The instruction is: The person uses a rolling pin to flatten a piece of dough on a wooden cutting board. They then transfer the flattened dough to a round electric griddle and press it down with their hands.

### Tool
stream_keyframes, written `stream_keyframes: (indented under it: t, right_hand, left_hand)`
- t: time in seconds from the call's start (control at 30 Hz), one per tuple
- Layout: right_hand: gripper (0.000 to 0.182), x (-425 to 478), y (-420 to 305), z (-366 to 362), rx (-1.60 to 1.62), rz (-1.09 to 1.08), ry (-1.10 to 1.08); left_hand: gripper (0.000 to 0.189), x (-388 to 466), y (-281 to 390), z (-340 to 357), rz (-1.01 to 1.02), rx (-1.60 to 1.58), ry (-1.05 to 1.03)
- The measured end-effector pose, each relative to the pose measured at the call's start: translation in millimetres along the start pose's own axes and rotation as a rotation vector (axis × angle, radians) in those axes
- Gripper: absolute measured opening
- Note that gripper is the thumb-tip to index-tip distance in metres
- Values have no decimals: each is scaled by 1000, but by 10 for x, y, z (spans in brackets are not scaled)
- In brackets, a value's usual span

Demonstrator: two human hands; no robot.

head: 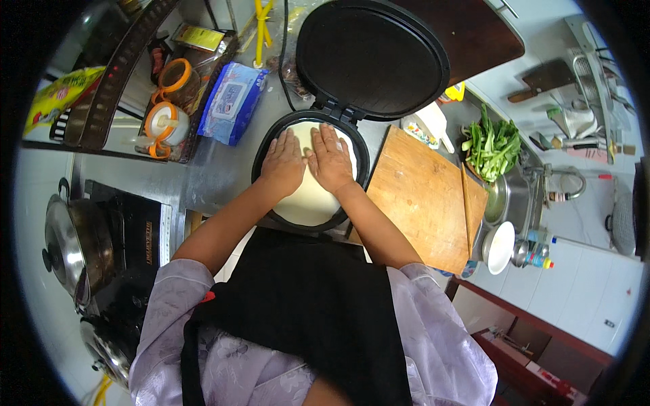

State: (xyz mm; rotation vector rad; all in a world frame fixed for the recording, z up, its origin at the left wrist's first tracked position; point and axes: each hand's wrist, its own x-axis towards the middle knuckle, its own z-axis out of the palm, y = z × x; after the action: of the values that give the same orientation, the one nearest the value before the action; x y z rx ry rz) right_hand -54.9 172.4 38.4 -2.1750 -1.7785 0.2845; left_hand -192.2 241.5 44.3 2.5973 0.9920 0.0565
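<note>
A round sheet of pale dough [307, 207] lies in the lower plate of an electric griddle [260, 152], whose black lid [373, 58] stands open behind it. Flat on the left upper part of the dough rests my left hand [284, 165], palm down. My right hand [330, 160] presses beside it on the right upper part, thumb close to the left hand. Neither hand grips anything. To the right is a wooden cutting board [416, 198] with a thin rolling pin [466, 210] on it.
Leafy greens [491, 144] stand near the sink [523, 195], with a white bowl [498, 247] in front. A blue wipes packet [232, 104] and a rack with spice jars [177, 81] are left of the griddle. A lidded pot [76, 243] stands by the stove at far left.
</note>
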Motion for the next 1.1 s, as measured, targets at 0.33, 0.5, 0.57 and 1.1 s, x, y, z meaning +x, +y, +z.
stream_keyframes:
  t: [0.33,0.5,0.57,1.1]
  right_hand:
    - [51,-142,86,18,6,146,46]
    - [51,-198,91,20,18,173,85]
    - [51,-189,66,49,5,196,96]
    - [51,-201,18,150,-32,241,176]
  left_hand:
    - [50,404,-66,-17,318,61,-56]
    - [51,444,-20,-31,320,55,-120]
    - [51,467,-10,17,299,64,-118]
    - [47,525,39,-38,394,18,-60]
